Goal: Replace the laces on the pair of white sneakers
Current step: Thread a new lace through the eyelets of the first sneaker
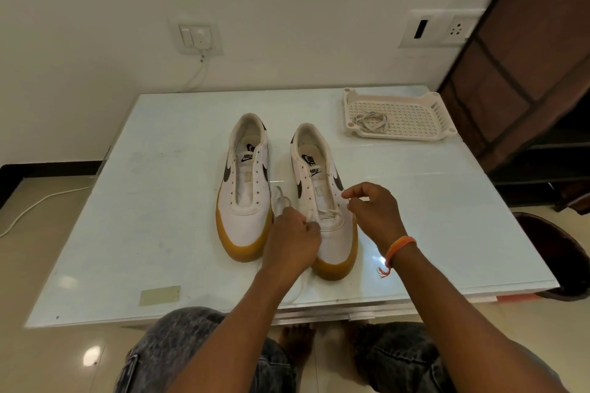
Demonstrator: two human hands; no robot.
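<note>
Head view: both white sneakers sit mid-bench; the left hand (pixel 292 234) pinches a white lace (pixel 281 201) at the right sneaker (pixel 322 201) toe eyelets, the right hand (pixel 372 206) fingers pinch its other end; uneven pulling could leave mismatched ends, or drag the shoe.

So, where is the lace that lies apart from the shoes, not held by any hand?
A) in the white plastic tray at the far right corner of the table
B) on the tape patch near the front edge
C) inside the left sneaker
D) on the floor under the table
A: a loose grey-white lace lies coiled in the perforated white tray at the table's far right corner, away from both sneakers.
</note>
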